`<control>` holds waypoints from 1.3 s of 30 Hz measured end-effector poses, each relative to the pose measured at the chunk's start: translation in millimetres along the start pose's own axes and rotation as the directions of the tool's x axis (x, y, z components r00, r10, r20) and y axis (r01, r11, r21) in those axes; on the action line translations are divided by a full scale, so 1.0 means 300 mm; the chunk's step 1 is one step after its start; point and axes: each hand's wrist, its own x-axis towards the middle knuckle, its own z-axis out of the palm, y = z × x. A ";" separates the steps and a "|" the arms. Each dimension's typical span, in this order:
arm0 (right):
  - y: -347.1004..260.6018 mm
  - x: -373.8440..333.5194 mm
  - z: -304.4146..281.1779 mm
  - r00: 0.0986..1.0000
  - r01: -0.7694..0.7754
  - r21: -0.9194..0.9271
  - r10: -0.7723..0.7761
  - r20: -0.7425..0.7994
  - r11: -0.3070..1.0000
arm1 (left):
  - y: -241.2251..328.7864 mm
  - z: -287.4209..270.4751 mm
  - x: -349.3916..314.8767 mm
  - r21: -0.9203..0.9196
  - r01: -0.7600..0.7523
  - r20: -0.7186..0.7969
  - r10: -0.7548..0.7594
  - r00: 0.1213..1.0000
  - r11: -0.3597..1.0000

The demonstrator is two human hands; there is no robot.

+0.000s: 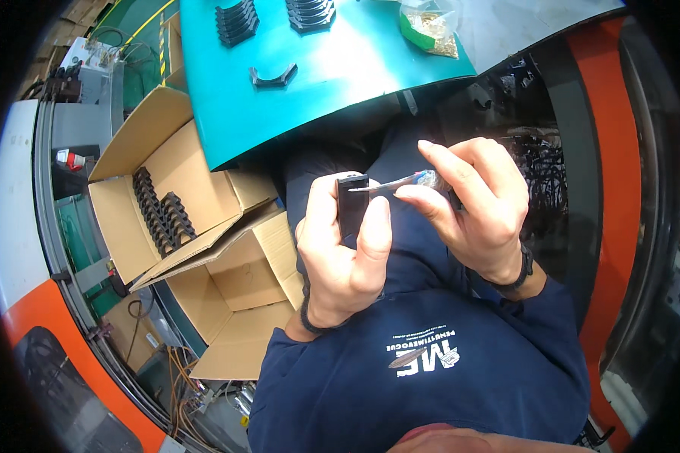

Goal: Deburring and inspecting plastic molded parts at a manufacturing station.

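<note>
My left hand (340, 264) is closed around a black plastic part (353, 210) and holds it upright above my lap, thumb along its right side. In my right hand (485, 208) is a small knife (391, 184), gripped between thumb and fingers by a handle that looks wrapped in clear film. Its thin blade points left, and the tip lies at or just over the upper part of the black piece; I cannot tell whether they touch. A single curved black part (273, 76) lies on the green tabletop (242, 124) ahead of my hands.
Farther back on the table are two stacks of similar black parts (236, 23) (310, 13) and a clear bag with small golden pieces (431, 30). To the left, an open cardboard box (121, 215) holds rows of black parts (162, 211). Another open box (238, 343) stands nearer. Orange machine framing (612, 151) rises at right.
</note>
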 end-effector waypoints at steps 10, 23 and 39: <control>0.000 0.000 0.008 1.000 -0.015 -0.006 0.014 -0.014 1.000 | -0.015 0.015 -0.001 0.020 -0.009 -0.071 0.011 0.997 1.000; 0.006 0.001 0.005 1.000 -0.025 -0.009 0.026 0.011 1.000 | -0.028 0.023 0.006 0.079 -0.084 -0.095 0.092 0.991 0.993; 0.009 0.000 0.009 0.999 -0.033 -0.010 0.033 -0.001 0.999 | -0.031 0.024 0.009 0.075 -0.062 -0.109 0.070 0.992 0.995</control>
